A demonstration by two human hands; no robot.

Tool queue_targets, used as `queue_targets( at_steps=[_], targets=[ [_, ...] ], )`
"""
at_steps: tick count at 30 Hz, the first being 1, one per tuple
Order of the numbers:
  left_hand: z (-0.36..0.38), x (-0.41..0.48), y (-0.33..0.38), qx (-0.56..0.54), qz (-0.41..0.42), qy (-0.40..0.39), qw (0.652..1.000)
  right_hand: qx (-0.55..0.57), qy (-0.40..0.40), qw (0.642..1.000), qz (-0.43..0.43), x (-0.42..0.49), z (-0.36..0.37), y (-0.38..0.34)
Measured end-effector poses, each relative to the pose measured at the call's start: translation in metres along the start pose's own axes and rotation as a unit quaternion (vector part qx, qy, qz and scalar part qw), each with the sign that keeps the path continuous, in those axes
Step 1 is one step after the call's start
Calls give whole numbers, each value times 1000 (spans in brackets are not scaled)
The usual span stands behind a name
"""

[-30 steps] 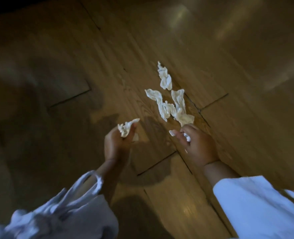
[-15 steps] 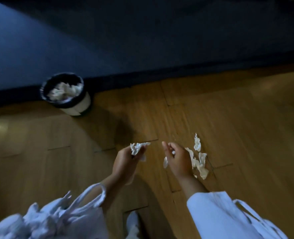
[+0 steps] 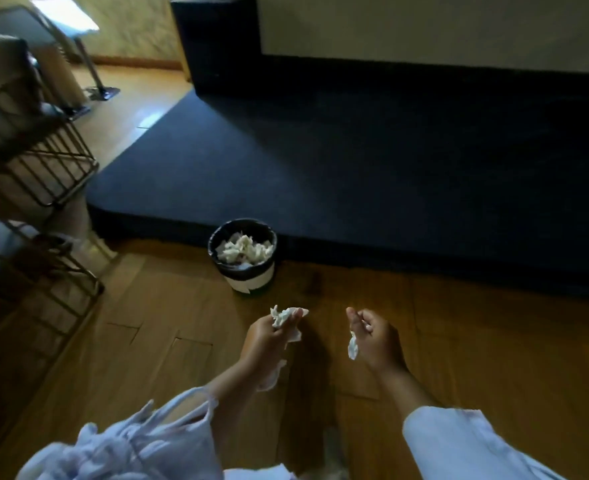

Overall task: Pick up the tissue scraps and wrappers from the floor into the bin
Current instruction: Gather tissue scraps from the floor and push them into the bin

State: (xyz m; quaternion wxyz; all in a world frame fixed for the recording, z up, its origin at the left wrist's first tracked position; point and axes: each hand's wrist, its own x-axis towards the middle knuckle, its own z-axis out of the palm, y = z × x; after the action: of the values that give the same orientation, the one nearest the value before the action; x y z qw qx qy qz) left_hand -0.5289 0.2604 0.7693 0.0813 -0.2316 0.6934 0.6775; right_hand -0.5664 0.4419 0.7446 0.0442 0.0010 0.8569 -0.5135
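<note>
A wooden plank floor (image 3: 140,341) filled the lower half of the frame; a low dark blue platform (image 3: 355,168) ran across the middle and right, its front edge meeting the boards; a pale wall panel (image 3: 424,26) sat above it along the top right. At the left edge stood a black wire rack (image 3: 54,168), its contents too blurred to name.

The bin (image 3: 248,282), dark at the rim and pale on its lower wall, stood upright on the floor just left of centre, close against the platform's edge; it held a heap of crumpled white tissues (image 3: 244,249) reaching near its rim.

Below the bin, in the lower centre, your left hand (image 3: 263,339) was curled round a crumpled tissue scrap (image 3: 284,315), whose white ends stuck out past your fingers; to its right and apart from it, your right hand (image 3: 378,337) had its fingers bent in and pinched a dangling tissue scrap (image 3: 353,346), which hung down on the hand's left side. Both hands sat lower in the frame than the bin, neither one over its opening; your white sleeves (image 3: 459,441) showed along the bottom of the frame.
</note>
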Motion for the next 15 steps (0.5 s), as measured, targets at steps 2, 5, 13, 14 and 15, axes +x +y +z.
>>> queue_targets(
  at_steps=[2,5,13,14,15],
  targets=[
    [1,28,19,-16,-1,17,1000,2,-27,1000,-3,41,2,-11],
    [-5,69,37,-38,-4,43,998,9,-69,998,1,99,15,-25],
    [-77,172,72,-68,-15,140,988,21,-163,986,3,232,110,-70],
    [-90,190,76,-68,-19,145,987,25,-173,985,1,249,127,-78],
    [-104,210,78,-56,-17,149,987,26,-181,983,0,266,144,-85]
  ],
)
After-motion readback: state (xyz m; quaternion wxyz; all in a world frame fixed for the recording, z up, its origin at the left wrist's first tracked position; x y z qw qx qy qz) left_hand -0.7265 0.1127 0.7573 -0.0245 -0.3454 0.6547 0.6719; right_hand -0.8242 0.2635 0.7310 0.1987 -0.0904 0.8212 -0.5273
